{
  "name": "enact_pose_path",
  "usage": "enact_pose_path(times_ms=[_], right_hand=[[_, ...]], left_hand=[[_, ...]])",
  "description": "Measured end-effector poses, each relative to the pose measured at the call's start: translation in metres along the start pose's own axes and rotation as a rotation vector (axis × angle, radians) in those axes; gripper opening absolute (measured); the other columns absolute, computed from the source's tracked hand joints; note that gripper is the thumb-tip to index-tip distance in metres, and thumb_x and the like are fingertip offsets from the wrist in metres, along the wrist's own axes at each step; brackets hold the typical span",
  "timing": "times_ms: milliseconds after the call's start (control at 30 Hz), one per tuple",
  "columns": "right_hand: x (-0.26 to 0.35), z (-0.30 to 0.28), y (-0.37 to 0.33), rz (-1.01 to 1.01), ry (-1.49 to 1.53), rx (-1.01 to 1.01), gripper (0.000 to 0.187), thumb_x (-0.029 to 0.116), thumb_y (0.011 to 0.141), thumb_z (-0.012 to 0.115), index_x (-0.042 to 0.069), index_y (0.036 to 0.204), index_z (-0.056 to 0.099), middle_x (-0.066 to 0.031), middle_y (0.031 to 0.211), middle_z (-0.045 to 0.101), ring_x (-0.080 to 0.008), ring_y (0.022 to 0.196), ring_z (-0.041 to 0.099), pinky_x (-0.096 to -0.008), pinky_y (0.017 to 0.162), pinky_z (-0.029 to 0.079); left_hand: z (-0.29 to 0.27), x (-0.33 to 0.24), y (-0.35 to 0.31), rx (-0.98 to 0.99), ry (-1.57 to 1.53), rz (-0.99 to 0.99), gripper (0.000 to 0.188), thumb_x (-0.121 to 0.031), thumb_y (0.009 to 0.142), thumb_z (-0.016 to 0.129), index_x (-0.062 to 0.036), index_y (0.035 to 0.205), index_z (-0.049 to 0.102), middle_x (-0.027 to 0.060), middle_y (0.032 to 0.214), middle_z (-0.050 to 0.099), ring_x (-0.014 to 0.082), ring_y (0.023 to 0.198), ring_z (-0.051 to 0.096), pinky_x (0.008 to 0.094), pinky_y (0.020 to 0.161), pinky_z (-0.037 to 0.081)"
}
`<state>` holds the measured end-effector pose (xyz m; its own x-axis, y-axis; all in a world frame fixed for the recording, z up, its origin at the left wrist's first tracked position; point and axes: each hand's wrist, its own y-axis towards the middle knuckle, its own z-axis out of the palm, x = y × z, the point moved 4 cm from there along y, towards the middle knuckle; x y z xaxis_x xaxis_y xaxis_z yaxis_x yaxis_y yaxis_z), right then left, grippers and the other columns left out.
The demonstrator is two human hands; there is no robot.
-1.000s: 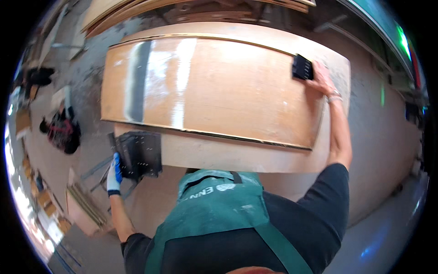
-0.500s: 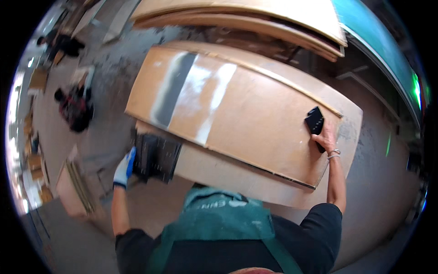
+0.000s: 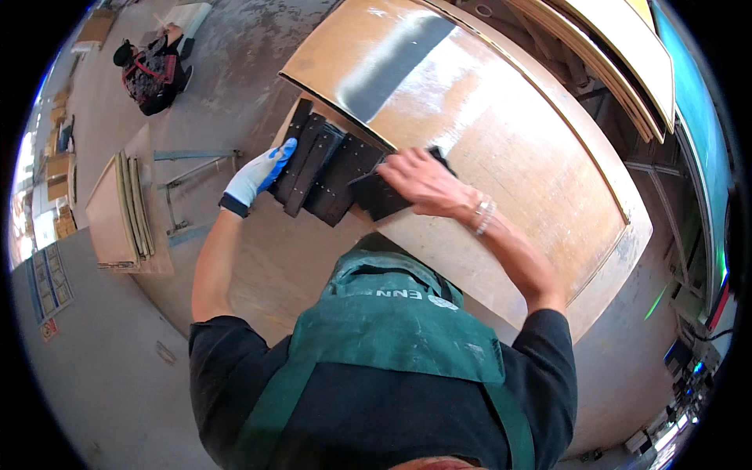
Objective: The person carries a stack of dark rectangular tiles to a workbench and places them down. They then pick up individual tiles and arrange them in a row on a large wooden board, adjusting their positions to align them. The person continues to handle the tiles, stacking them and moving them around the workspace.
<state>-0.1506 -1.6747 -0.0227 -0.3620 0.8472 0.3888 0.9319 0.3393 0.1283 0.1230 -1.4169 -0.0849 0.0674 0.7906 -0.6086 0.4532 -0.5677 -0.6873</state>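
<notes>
My left hand (image 3: 258, 175), in a white and blue glove, grips the outer side of several black flat pieces with small holes (image 3: 313, 168). They lie side by side at the left end of the worktable, overlapping its corner. My bare right hand (image 3: 423, 182), with a bracelet at the wrist, is closed over another black piece (image 3: 380, 197) right beside that group. Part of this piece shows beyond the knuckles, and its middle is hidden under my palm. Beneath and beyond lies a tan wooden panel (image 3: 501, 149) with a dark grey band across it.
A stack of wooden boards (image 3: 619, 70) stands at the far right beside a teal surface (image 3: 697, 133). More panels (image 3: 125, 207) lean at the left, near a metal frame (image 3: 196, 188). A person (image 3: 153, 70) crouches on the floor at the far left.
My right hand has carried a black piece from the panel's right end leftward to the group at my left hand. The whole view has turned and shifted.
</notes>
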Motion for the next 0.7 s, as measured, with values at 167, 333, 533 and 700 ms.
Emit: enact_pose_path(times_ms=[167,333,533,700], right_hand=[[0.035,0.021,0.09,-0.294,-0.116,0.134,0.066,0.016,0.066,0.082,0.0,0.125,0.058,-0.0067,0.104,0.057,-0.0228,0.105,0.054,-0.036,0.09,0.042],[0.037,0.036,0.105,-0.376,-0.144,0.134,0.061,0.017,0.071,0.08,0.001,0.126,0.061,-0.0074,0.112,0.059,-0.0228,0.107,0.054,-0.0378,0.094,0.042],[0.042,0.018,0.093,-0.388,-0.242,-0.072,0.036,0.016,0.079,0.072,0.004,0.112,0.07,-0.0075,0.122,0.061,-0.0237,0.113,0.053,-0.0419,0.104,0.04],[0.04,0.025,0.083,-0.262,-0.183,-0.133,0.03,0.016,0.079,0.071,0.006,0.107,0.072,-0.0068,0.117,0.063,-0.0219,0.111,0.053,-0.0387,0.098,0.043]], left_hand=[[0.003,-0.041,-0.017,-0.064,0.147,0.17,0.076,-0.063,0.101,0.043,0.0023,0.14,0.053,0.0157,0.129,0.064,0.0204,0.116,0.059,0.0302,0.104,0.042],[0.005,-0.047,-0.02,-0.075,0.02,0.246,0.068,-0.056,0.102,0.05,-0.0042,0.145,0.048,0.017,0.118,0.067,0.0209,0.102,0.061,0.033,0.094,0.046],[-0.001,-0.039,-0.014,-0.227,0.341,0.548,0.064,-0.046,0.105,0.049,-0.0051,0.153,0.037,0.0233,0.138,0.058,0.0296,0.125,0.058,0.0358,0.106,0.042],[-0.005,-0.043,-0.015,-0.087,0.268,0.498,0.06,-0.04,0.107,0.045,-0.0043,0.154,0.033,0.0206,0.142,0.055,0.0288,0.129,0.055,0.0343,0.108,0.041]])
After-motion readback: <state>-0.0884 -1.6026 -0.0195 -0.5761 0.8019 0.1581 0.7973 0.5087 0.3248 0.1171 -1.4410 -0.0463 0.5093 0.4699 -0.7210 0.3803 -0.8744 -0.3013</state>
